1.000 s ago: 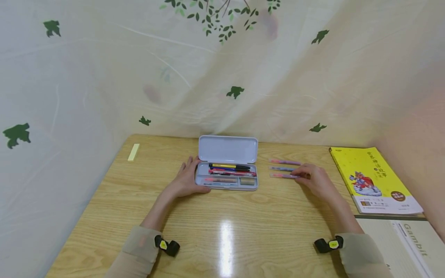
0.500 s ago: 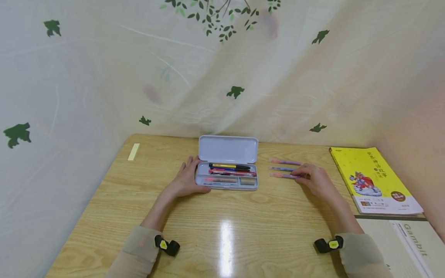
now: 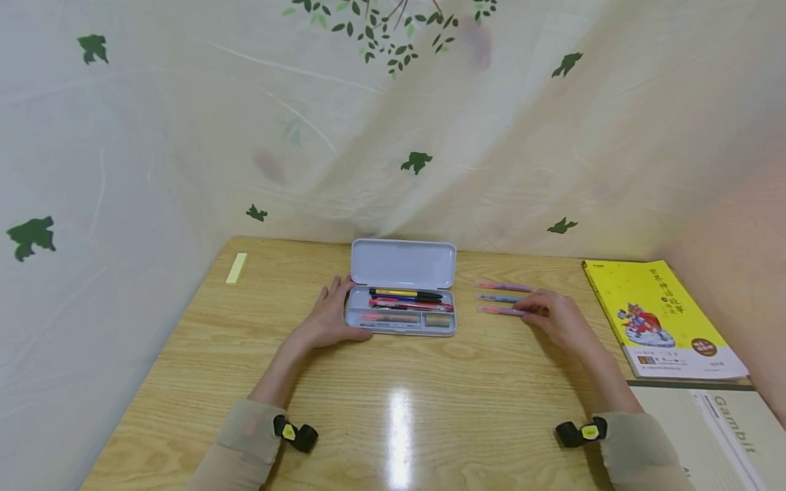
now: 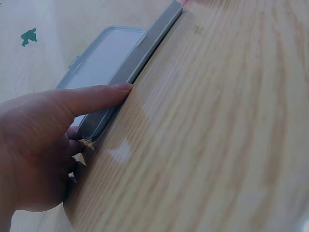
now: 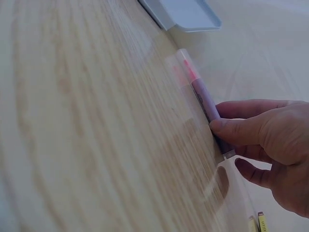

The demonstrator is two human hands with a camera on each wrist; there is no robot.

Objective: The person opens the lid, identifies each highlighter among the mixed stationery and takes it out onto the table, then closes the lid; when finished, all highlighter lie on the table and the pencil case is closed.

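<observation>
My left hand grips the left end of an open pencil case, thumb along its front wall and fingers at the left side. In the left wrist view the thumb presses the case's front edge. Inside the case lie several pens, a pink-tipped marker and a grey-brown block. On the right, my right hand pinches the nearest of three markers by its rear end. That marker has a purple barrel and a clear cap over pink. A blue marker and another purple marker lie behind it.
A yellow book lies at the right, with a pale notebook in front of it. A pale yellow strip is at the table's far left. A patterned curtain hangs behind the wooden table.
</observation>
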